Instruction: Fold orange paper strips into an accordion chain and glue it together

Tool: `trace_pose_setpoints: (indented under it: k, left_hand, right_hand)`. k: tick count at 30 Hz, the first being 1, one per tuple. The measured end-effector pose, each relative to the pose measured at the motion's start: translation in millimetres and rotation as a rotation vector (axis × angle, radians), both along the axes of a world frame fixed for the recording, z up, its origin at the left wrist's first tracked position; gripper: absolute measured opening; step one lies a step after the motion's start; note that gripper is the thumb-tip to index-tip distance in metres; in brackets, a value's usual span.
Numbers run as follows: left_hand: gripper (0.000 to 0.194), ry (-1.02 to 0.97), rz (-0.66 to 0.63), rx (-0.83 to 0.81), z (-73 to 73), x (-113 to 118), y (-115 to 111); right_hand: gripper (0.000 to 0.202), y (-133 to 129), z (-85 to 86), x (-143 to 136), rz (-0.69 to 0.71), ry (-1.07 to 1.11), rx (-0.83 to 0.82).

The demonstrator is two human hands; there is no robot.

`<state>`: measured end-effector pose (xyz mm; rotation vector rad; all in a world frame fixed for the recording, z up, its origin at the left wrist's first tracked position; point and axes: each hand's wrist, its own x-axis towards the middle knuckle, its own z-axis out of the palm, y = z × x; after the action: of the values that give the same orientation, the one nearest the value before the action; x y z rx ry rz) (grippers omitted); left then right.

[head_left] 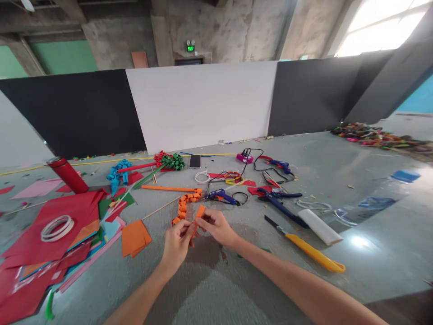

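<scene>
Between both hands is a narrow folded strip of orange paper (200, 211). My left hand (177, 237) pinches its lower end, and my right hand (216, 225) closes on it from the right side. Just beyond the hands, a chain of curled orange paper loops (182, 206) lies on the floor, joined at its far end to an orange paper-wrapped stick (169, 188). A blue hot glue gun (221, 195) rests right behind the hands. Left of my left hand are a few orange paper squares (135, 237).
Red paper sheets (77, 207) with a tape roll (57, 228) and a red bottle (69, 175) are at left. A yellow-handled saw (311, 250), white roll (320, 225) and dark blue pliers-like tool (282, 205) lie right. Behind are a phone (195, 161) and pink power socket (244, 157).
</scene>
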<state>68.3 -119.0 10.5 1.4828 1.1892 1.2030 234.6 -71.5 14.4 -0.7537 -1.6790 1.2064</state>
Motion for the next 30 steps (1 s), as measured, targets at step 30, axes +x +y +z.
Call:
trace_pose_setpoints:
  k: [30]
  left_hand:
    - [0.028, 0.457, 0.32, 0.288, 9.0, -25, 11]
  right_hand:
    - [0.04, 10, -8.7, 4, -0.29, 0.053, -0.011]
